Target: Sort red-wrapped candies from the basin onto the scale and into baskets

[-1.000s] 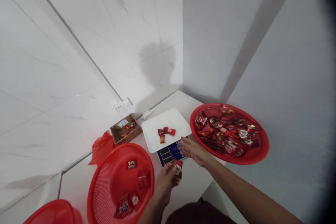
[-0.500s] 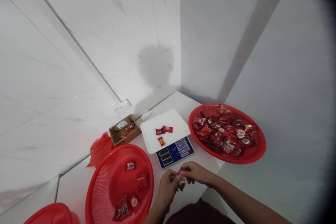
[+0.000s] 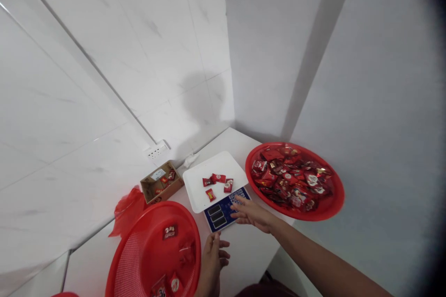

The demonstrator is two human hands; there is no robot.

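My right hand (image 3: 251, 214) reaches over the blue keypad of a weighing scale (image 3: 223, 213), fingers stretched out, holding nothing. Several red wrapped candies (image 3: 218, 183) lie on the scale's white pan (image 3: 195, 192); the nearest one (image 3: 229, 186) sits just beyond my fingertips. My left hand (image 3: 213, 256) rests low on the white counter beside a red mesh basket (image 3: 137, 260), fingers loosely spread and empty. A red round tray (image 3: 331, 204) heaped with red candy packets stands to the right of the scale.
A small cardboard box (image 3: 160, 183) with a few candies sits behind the basket, next to a crumpled red plastic bag (image 3: 128, 209). A wall socket (image 3: 156, 151) is on the tiled wall. The counter ends in a corner against white walls.
The candy packet held between both hands half a second ago now lies on the scale pan. My right hand has moved forward over the keypad and my left hand has dropped, empty.
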